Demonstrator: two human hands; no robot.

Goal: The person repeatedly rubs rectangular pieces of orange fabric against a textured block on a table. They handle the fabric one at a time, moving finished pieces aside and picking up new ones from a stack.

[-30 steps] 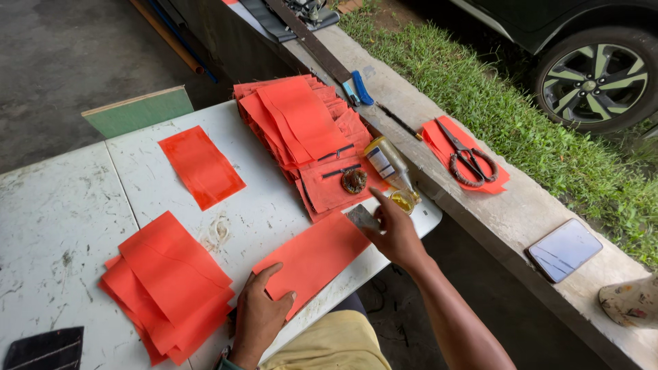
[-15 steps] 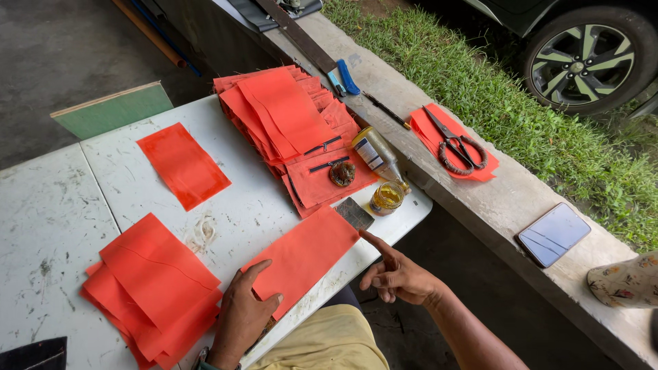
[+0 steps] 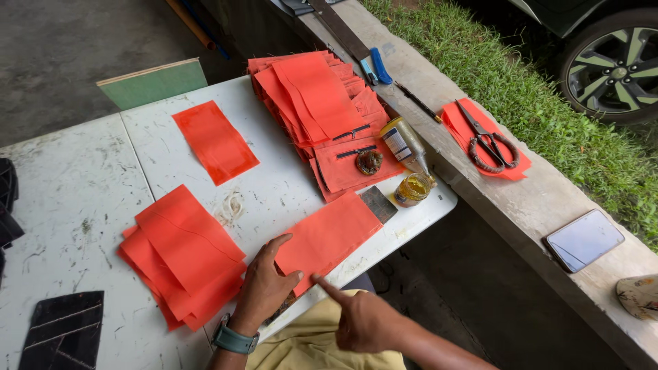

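Your right hand (image 3: 367, 316) had dropped back from the glue bottle to the table's near edge, its index finger stretched out to touch the near corner of the orange fabric piece (image 3: 327, 238) while the other fingers stayed curled and gripped nothing. Your left hand (image 3: 266, 283), with a watch at the wrist, still lay flat and spread on that same piece's near-left end, pinning it to the white table (image 3: 75, 199); the piece itself had not shifted. Just left of it lay a loose stack of orange sheets (image 3: 185, 253), and a single orange sheet (image 3: 214, 141) rested farther back. Past the piece's far end sat a small dark block (image 3: 378, 203) and an open jar of yellow glue (image 3: 412, 189), with the glue bottle (image 3: 406, 146) lying on the tall orange pile (image 3: 319, 103). Beyond, on the concrete ledge (image 3: 541, 199), scissors (image 3: 488, 143) lay on orange cloth, and a phone (image 3: 585, 239) lay nearer.
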